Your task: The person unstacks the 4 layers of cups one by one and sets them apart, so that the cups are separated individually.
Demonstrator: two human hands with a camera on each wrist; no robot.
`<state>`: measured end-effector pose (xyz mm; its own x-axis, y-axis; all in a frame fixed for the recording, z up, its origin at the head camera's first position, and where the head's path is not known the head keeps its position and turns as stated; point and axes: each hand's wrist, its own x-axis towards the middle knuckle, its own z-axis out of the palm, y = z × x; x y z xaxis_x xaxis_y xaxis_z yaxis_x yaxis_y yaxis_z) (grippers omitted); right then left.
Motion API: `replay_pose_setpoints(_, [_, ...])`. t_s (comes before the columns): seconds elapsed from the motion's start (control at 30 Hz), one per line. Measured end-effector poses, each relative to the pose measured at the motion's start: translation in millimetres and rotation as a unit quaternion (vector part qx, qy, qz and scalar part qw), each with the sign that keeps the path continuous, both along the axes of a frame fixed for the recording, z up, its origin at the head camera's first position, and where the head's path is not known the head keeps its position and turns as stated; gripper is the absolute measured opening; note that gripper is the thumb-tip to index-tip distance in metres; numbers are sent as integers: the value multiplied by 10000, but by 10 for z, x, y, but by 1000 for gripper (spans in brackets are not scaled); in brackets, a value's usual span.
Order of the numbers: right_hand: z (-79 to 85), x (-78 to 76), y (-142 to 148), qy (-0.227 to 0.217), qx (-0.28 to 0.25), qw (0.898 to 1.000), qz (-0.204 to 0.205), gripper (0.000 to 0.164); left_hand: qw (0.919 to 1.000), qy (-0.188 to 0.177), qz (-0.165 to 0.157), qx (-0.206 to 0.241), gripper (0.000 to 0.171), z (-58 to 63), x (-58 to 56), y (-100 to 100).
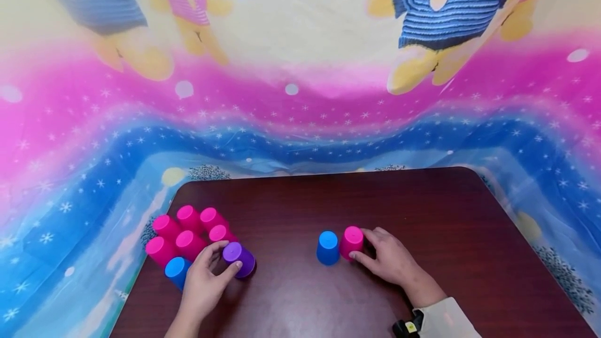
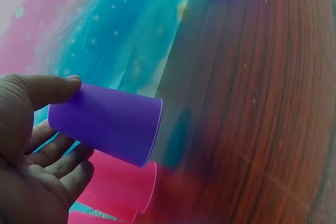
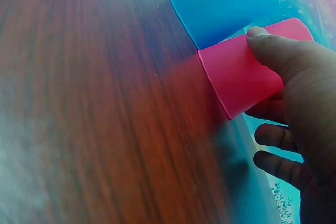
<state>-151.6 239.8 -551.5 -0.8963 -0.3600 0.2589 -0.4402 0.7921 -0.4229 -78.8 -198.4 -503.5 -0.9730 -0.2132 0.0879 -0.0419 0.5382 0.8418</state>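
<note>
Between thumb and fingers, my left hand [image 1: 203,281] pinches an upside-down purple cup [image 1: 240,261]. In the left wrist view, the purple cup [image 2: 107,121] shows its rim toward the tabletop, with a dark shadow beside it. My right hand [image 1: 392,261] grips an upside-down pink cup [image 1: 351,244] by its sides, near the middle of the table. A blue cup [image 1: 327,248] stands inverted just left of that pink one. Their rims meet in the right wrist view, where the thumb lies along the pink cup [image 3: 241,72].
Several inverted pink cups [image 1: 190,244] cluster at the table's left side, behind the left hand. Another blue cup [image 1: 177,271] stands beside that hand, partly hidden by it. The dark wooden table [image 1: 300,301] backs onto a patterned cloth [image 1: 291,140].
</note>
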Motion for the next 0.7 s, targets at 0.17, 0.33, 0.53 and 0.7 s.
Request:
replay_pose_setpoints(0.17, [0,1,-2,55,12,10000,9,65,9998,-64,163,-34,62,-5,26,-99])
replay_pose_setpoints(0.33, [-3,0,1,32,3,10000,2,64,9995,-77,278,-89,63,-4,52,-182])
replay_pose_setpoints(0.53, [-15,-1,-4,36,-10,10000,-15,66,9987,-284,421,-81,66,-31,64,-275])
replay_pose_setpoints(0.7, [-4,5,1,6,-24,10000,-8,66,9966,-583,576,-80,70,-47,64,-355])
